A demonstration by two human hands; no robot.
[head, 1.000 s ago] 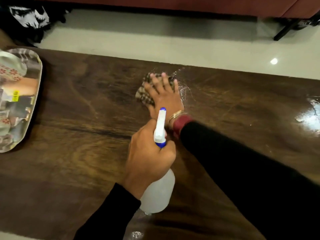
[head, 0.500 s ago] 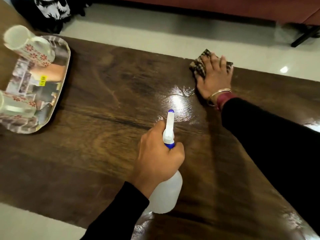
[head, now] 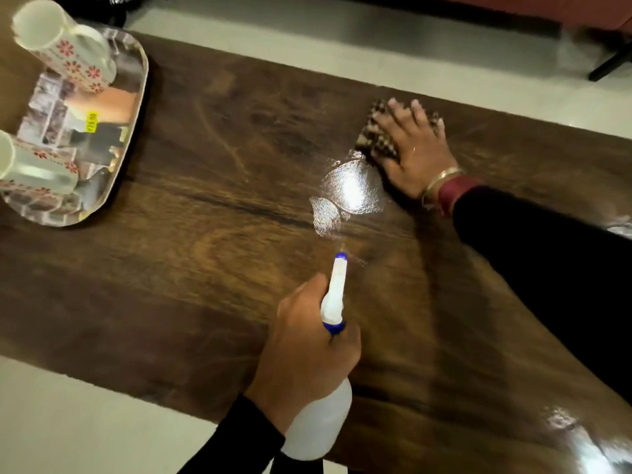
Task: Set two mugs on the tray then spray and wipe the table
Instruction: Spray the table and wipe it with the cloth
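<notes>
Two white mugs with red flowers, one at the back (head: 65, 46) and one at the front (head: 30, 169), stand on the shiny metal tray (head: 135, 107) at the table's left end. My left hand (head: 304, 350) grips a white spray bottle (head: 321, 422) with a blue-tipped nozzle pointing away over the dark wooden table (head: 191, 268). My right hand (head: 413, 145) presses flat on a checked cloth (head: 371, 131) near the far edge. A wet glossy patch (head: 349, 189) lies just left of that hand.
Pale tiled floor shows beyond the far edge and at the near left corner. A dark furniture leg (head: 612, 59) stands at the upper right. Another wet shine (head: 581, 439) sits at the table's near right.
My right hand has slid the cloth rightwards along the far edge, leaving a wet patch behind. The view has shifted, so the tray and mugs come in at the left.
</notes>
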